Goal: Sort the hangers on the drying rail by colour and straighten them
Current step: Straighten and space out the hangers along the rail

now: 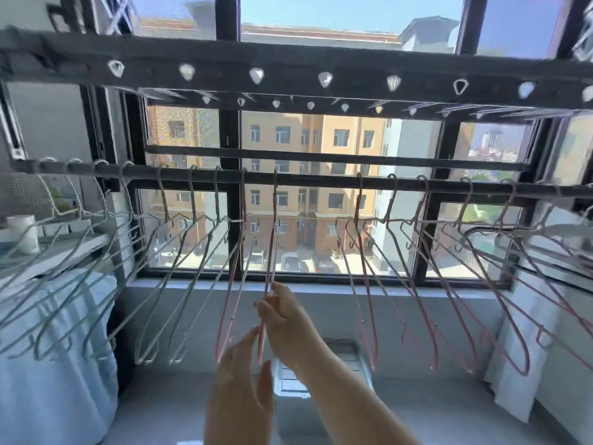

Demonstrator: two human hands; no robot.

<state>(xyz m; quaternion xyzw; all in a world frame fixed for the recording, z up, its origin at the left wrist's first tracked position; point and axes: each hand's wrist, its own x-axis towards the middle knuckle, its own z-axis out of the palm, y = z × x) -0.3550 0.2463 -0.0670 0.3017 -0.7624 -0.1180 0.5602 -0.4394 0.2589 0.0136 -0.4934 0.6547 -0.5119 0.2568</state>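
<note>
A dark drying rail (321, 181) runs across the window. Several white and grey wire hangers (96, 252) hang on its left part, and several pink hangers (417, 284) hang on the right. Two pink hangers hang near the middle, one (231, 300) just left of the other (271, 252). My right hand (282, 313) pinches the lower edge of that middle pink hanger. My left hand (244, 380) is below it, fingers straight, its fingertips touching the hanger's bottom end.
A second perforated rail (288, 69) spans overhead. A light blue towel (57, 348) hangs at the lower left, a white cloth (519, 364) at the right. A shelf with a white jar (24, 232) stands at the far left. The window sill (321, 287) lies behind the hangers.
</note>
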